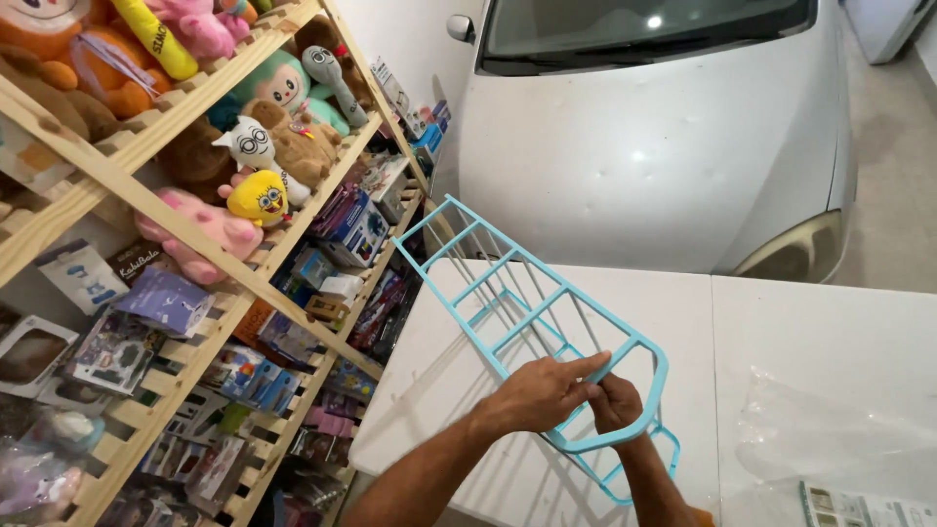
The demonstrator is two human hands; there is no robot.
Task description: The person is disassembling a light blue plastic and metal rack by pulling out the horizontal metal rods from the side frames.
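Gripping empty blue rack (508, 293), both hands (576, 395)

Wooden shelves (146, 210), white table (781, 322), car (664, 127)

Both forearms are bare, with no sleeves showing up to the picture's lower edge. The left hand (535, 393) and right hand (615, 402) wear no gloves, rings or watch that show.

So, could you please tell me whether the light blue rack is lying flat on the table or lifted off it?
Lifted and tilted: the light blue rack rises away from the white table, with both hands at its near end.
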